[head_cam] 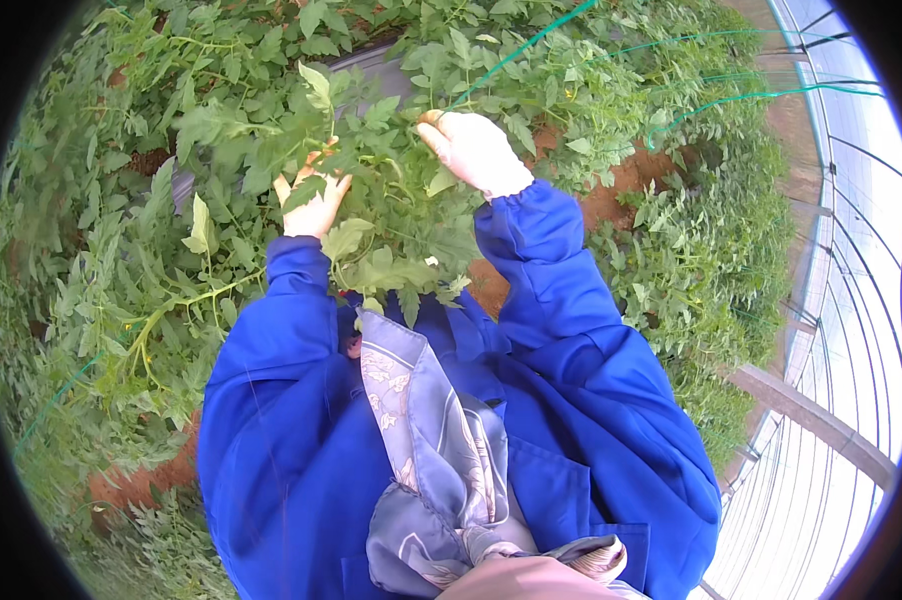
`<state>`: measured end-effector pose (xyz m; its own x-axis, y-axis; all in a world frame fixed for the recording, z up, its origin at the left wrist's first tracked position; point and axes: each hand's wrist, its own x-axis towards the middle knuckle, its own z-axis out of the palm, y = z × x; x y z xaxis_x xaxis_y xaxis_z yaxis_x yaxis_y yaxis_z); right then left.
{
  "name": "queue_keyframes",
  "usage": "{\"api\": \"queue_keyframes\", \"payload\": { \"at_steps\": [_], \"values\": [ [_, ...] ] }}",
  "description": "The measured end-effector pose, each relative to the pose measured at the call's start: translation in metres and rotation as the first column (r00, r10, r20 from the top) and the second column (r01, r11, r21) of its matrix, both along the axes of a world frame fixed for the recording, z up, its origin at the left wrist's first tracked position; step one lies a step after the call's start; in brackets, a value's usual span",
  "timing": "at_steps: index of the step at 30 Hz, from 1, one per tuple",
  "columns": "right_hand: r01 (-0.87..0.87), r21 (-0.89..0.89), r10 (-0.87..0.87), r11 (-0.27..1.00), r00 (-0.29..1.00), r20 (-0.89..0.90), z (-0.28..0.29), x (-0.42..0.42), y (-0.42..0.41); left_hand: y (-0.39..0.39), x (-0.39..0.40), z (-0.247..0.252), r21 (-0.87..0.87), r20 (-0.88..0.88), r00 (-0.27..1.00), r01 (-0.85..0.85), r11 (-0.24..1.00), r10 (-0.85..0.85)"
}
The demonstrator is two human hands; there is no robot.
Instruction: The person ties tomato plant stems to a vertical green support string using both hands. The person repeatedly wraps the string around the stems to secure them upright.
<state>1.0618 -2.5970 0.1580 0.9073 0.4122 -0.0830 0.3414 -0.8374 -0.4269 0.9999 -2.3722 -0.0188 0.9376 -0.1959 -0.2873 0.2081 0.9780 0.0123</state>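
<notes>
My left hand (313, 196) is in among the leaves of a tomato plant (383, 169), fingers spread, with a leaf lying across its palm; whether it grips a stem cannot be made out. To the right, my right hand (475, 150) is closed at the end of a taut green twine (526, 56), which runs up to the top of the picture. Its thumb and fingertips are pressed together on the twine at the plant's right side. Leaves of the same plant hang between both hands and down to my blue jacket (451, 450).
Dense tomato plants surround me on both sides. Reddish soil (623, 184) shows between rows, and grey plastic mulch (379, 71) lies ahead. More green twine (766, 94) stretches across at the upper right. A greenhouse frame with a concrete post (811, 420) stands at the right.
</notes>
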Motion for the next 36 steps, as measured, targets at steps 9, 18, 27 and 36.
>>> {"api": "queue_keyframes", "payload": {
  "at_steps": [9,18,27,36],
  "values": [
    [-0.02,0.204,-0.018,0.979,0.983,0.181,0.042,-0.065,-0.187,0.01,-0.059,0.082,0.995,-0.063,0.994,0.07,0.068,-0.092],
    [-0.064,0.509,-0.236,0.858,0.831,0.503,0.032,0.0,-0.291,-0.278,-0.038,0.27,0.146,0.682,0.557,-0.739,-0.658,-0.474],
    [-0.493,0.122,0.503,0.861,0.862,-0.067,-0.058,-0.084,-0.411,-0.307,-0.16,0.169,0.208,-0.366,0.827,-0.374,-0.904,-0.427],
    [0.067,-0.019,-0.069,0.998,0.934,-0.351,-0.107,-0.118,-0.6,-0.234,-0.428,0.143,-0.359,-0.602,0.544,0.471,-0.806,0.585]
  ]
}}
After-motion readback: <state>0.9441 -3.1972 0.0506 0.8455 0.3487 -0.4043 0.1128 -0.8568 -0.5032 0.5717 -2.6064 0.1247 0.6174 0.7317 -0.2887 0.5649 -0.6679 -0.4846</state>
